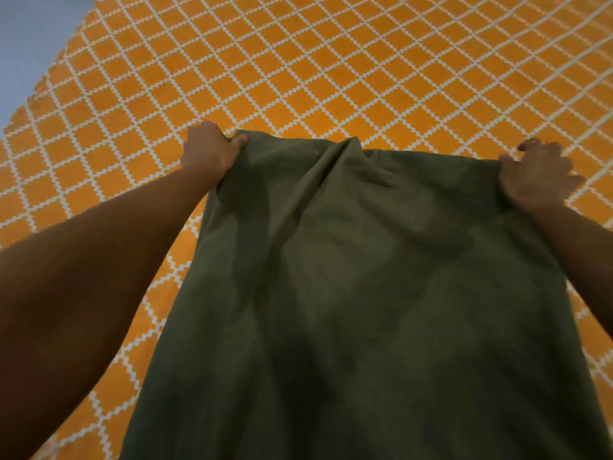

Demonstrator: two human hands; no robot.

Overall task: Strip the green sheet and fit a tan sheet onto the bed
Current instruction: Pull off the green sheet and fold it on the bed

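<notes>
Gripping the green sheet (381,293) at its top edge, my two hands hold it stretched out in front of me across the middle of the frame. My left hand (209,154), left of centre, has its fingers curled over the sheet's upper left corner, with the thumb pressed onto the cloth. My right hand (537,177), at the right edge of the frame, clutches the upper right corner, fingers bent around the fabric; it is a little blurred. Both forearms reach in from the lower corners.

Between the hands the top edge sags slightly and bunches into a fold near the centre. From there the sheet hangs down and widens, filling the lower middle and lower right of the frame.

Behind it lies an orange rug (298,61) with a white diamond lattice, covering most of the upper frame and showing along the left side. A strip of grey-blue floor (30,38) shows in the upper left corner.
</notes>
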